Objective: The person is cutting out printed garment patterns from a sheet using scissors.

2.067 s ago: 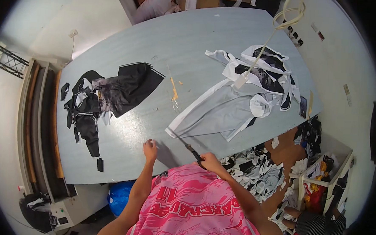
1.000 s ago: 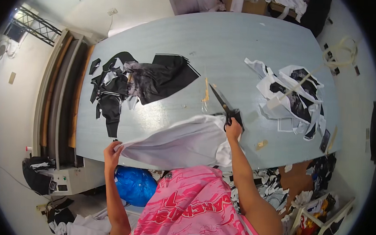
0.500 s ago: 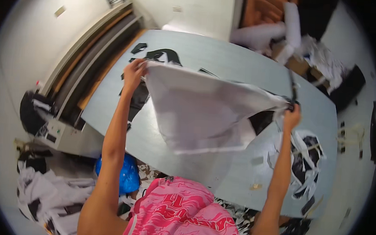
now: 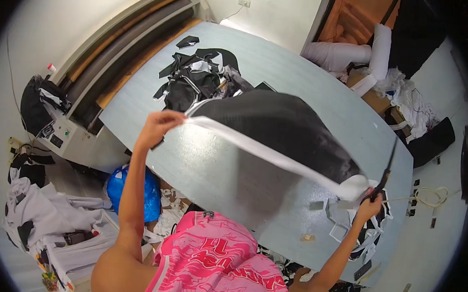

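A black fabric piece [image 4: 277,122] with a white border billows above the table, stretched between my two hands. My left hand [image 4: 162,127] pinches its left corner, fingers closed. At the other end, my right hand [image 4: 369,207] is wrapped round the handles of black scissors [image 4: 386,178], their blades pointing up and away. The fabric's white right end reaches this hand too; how the fingers grip it is hidden. Under and beyond the cloth lies a pile of black and white fabric pieces [image 4: 195,83] on the table.
The pale blue table [image 4: 321,103] fills the middle. A roller machine [image 4: 128,50] stands along its left side. White and black offcuts [image 4: 369,235] lie by my right forearm. A blue bag [image 4: 133,193] and heaped white cloth [image 4: 55,216] are at lower left. White rolls [image 4: 381,50] stand far right.
The fabric has swung over, from its white face to its black face. Both hands have come lower and nearer, the right one also further right, and the cloth now billows away from me.
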